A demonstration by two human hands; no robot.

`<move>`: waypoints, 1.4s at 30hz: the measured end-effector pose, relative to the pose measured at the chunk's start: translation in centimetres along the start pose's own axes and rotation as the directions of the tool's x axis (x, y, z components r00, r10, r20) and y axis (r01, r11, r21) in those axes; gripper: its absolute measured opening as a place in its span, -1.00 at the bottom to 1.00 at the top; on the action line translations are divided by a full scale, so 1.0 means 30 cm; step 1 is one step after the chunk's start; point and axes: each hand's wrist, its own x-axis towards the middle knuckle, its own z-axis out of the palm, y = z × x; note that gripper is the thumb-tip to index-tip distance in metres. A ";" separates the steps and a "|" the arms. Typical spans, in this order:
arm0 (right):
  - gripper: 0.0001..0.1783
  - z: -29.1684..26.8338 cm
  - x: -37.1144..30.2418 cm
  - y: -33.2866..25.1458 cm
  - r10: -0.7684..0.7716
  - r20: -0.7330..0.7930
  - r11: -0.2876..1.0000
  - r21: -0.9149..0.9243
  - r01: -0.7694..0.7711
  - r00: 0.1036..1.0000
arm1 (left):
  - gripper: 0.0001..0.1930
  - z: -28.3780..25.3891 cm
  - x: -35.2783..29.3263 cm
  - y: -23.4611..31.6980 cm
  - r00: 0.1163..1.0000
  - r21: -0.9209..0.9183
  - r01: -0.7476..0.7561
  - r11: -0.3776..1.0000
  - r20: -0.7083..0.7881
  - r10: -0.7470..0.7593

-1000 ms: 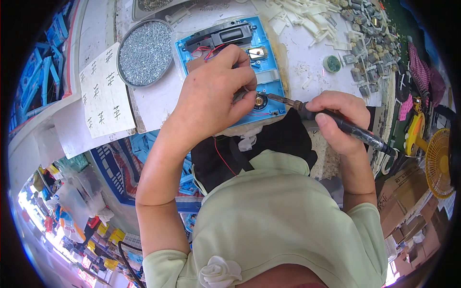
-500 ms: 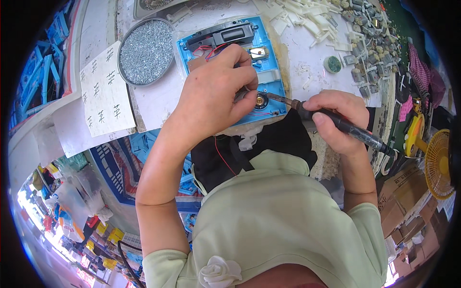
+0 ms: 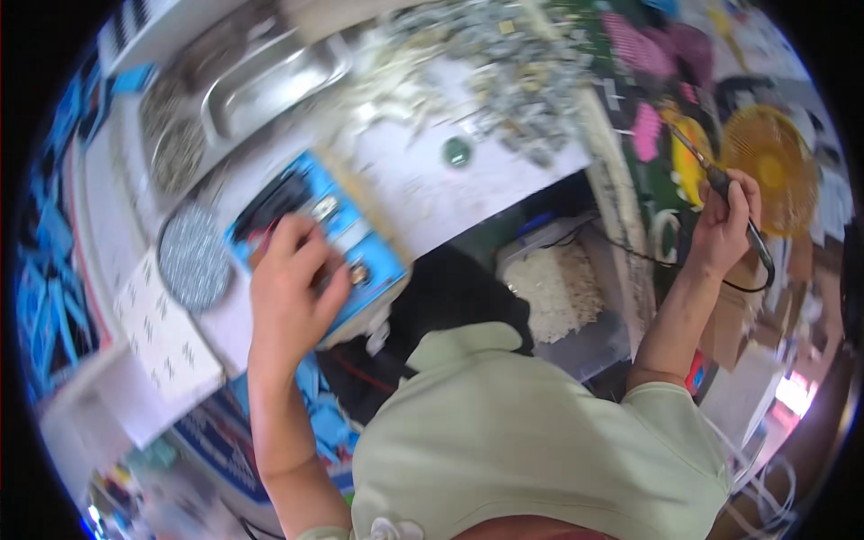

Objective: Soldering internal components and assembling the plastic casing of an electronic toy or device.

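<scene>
A blue plastic housing [image 3: 385, 263] lies open on the white bench at my left. Inside it are a black part [image 3: 281, 196], a small metal piece [image 3: 325, 208] and a round speaker-like part [image 3: 360, 274]. My left hand [image 3: 297, 274] rests over its near left side, fingers bent together beside a red wire; whatever they pinch is hidden. Far to the right, away from the bench, my right hand [image 3: 725, 225] grips a soldering iron [image 3: 716, 178] by its dark handle. Its metal tip points up and left, towards a yellow object [image 3: 688, 157].
A round dish of small screws [image 3: 193, 261] and a handwritten sheet [image 3: 166, 333] are left of the housing. Behind stand a metal tray [image 3: 270, 90], a green round tin [image 3: 457, 151] and heaped small motors [image 3: 531, 90]. A yellow fan [image 3: 769, 171] is beside my right hand; a bin [image 3: 576, 346] sits below.
My right hand has carried the soldering iron from the housing's round part out to the far right. The view has swung right; my left hand stays at the housing.
</scene>
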 end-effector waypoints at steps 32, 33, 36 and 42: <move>-0.71 1.007 -0.335 0.039 -0.037 0.879 0.790 -0.266 0.553 0.475 | -0.67 0.018 -0.074 -0.029 0.934 0.012 -0.051 0.999 -0.354 0.052; -0.67 1.015 -0.333 0.027 -0.001 0.891 0.776 -0.286 0.563 0.454 | -0.66 0.020 -0.063 -0.029 0.920 0.062 -0.042 0.997 -0.388 0.063; -0.67 1.032 -0.326 -0.005 0.027 0.914 0.694 -0.309 0.651 0.405 | -0.66 0.025 -0.014 -0.036 0.897 0.278 -0.074 0.958 -0.400 0.185; -0.68 1.065 -0.317 -0.024 0.006 0.932 0.621 -0.289 0.729 0.364 | -0.65 0.050 0.004 -0.051 0.888 0.321 -0.040 0.946 -0.422 0.181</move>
